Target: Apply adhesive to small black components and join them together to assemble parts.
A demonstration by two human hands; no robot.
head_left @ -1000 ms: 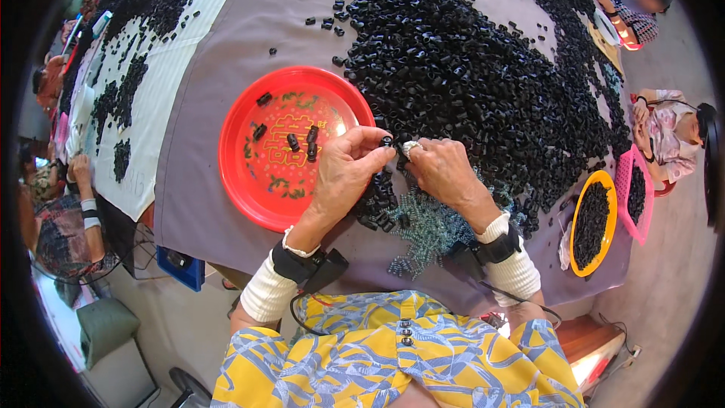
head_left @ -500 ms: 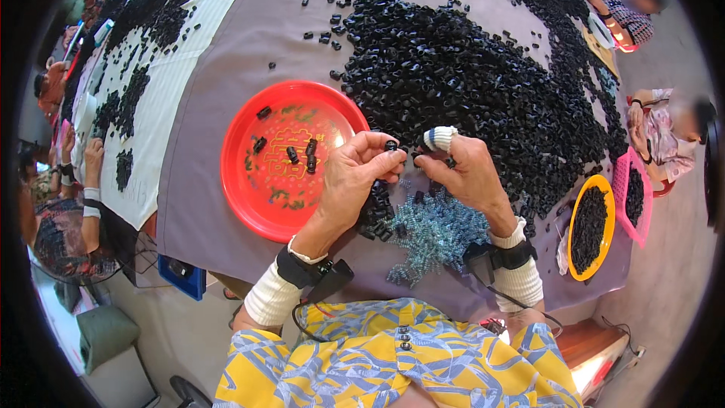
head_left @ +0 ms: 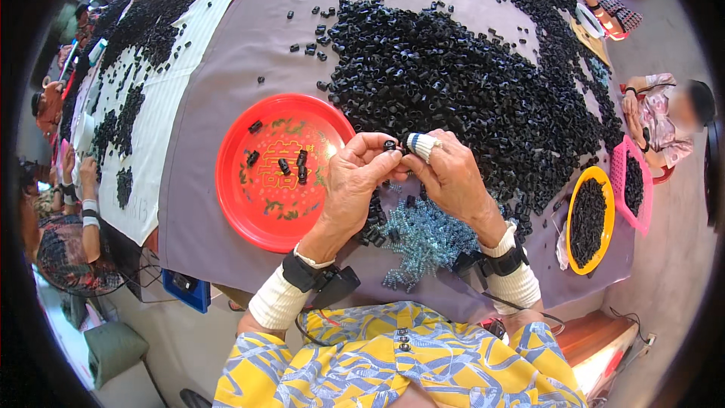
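Note:
Between the thumb and fingers of my left hand (head_left: 349,181) is a small black plastic cap-like part (head_left: 390,145). Close against it, my right hand (head_left: 453,181) is closed in a pinch, wearing a white finger sleeve (head_left: 423,146) with a dark blue stripe. Whatever the right fingertips grip is too small to make out. Beneath the hands lies a heap of small bluish coiled pieces (head_left: 427,238) that look like springs. A red round tray (head_left: 242,230) stands left of my left hand, with several black assembled parts (head_left: 284,167) in it.
A large pile of black plastic parts (head_left: 438,83) covers the table beyond my hands. To the right stand a yellow basket (head_left: 610,211) and a pink basket (head_left: 646,219), both holding black pieces. A blue bin (head_left: 198,296) sits below the table's left edge. Other people work at both sides.
My right hand has moved left and now meets my left hand at the black part. The whole view has shifted slightly; the tray's contents look the same.

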